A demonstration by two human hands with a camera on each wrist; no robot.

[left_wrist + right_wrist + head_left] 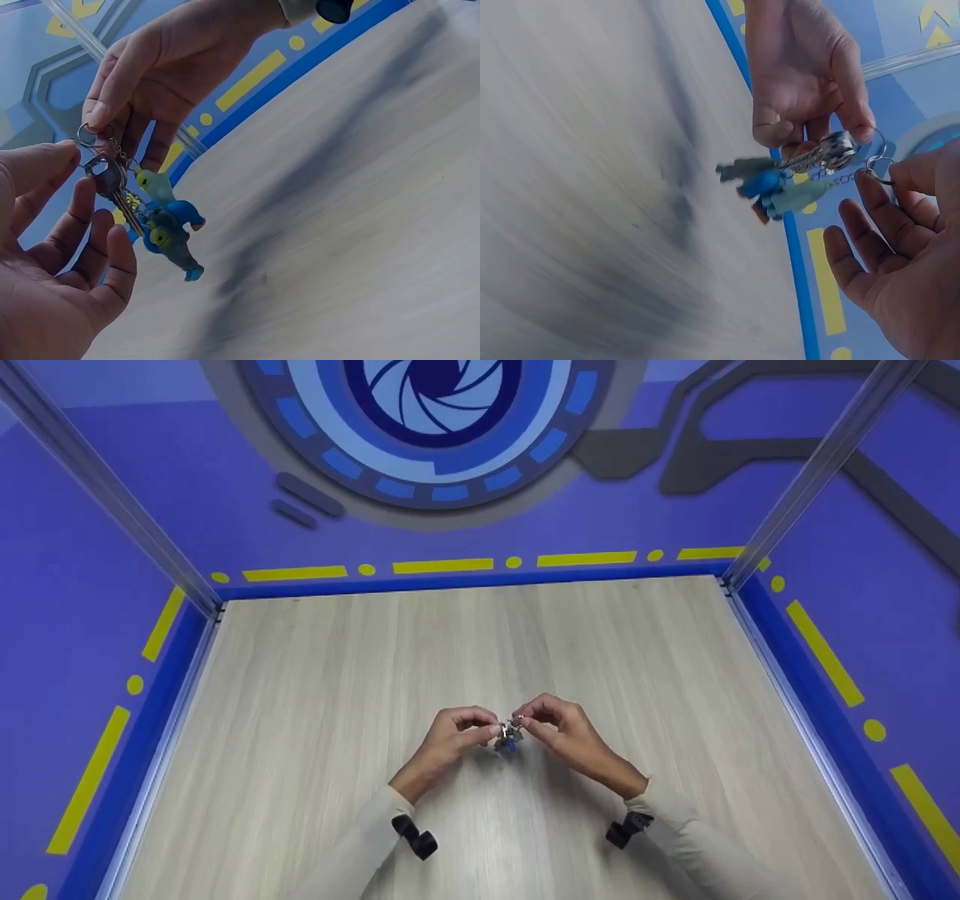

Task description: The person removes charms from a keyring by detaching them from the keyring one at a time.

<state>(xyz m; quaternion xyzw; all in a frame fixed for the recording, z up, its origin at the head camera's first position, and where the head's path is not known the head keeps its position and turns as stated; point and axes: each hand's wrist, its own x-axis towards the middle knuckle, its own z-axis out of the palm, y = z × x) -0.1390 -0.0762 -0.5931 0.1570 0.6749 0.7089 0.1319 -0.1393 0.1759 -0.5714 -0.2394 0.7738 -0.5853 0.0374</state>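
Note:
Both hands hold up a bunch of keys and small figure charms over the table. In the head view my left hand (448,742) pinches the bunch from the left, and my right hand (570,735) pinches it from the right. Thin metal key rings (883,142) run between the two sets of fingertips. From the rings hang metal keys (110,180), bunched by the left fingertips. Rubbery charms dangle below on short chains: a pale green one (799,196), a blue one (182,214) and a grey-green one (174,246). The lower fingers of the right hand stay loosely spread.
A pale wood-grain table (337,675) lies beneath the hands. Blue panels (187,495) with yellow markings enclose its back and sides, with metal posts (825,465) at the corners. Black wrist cameras (415,837) are strapped over the light sleeves.

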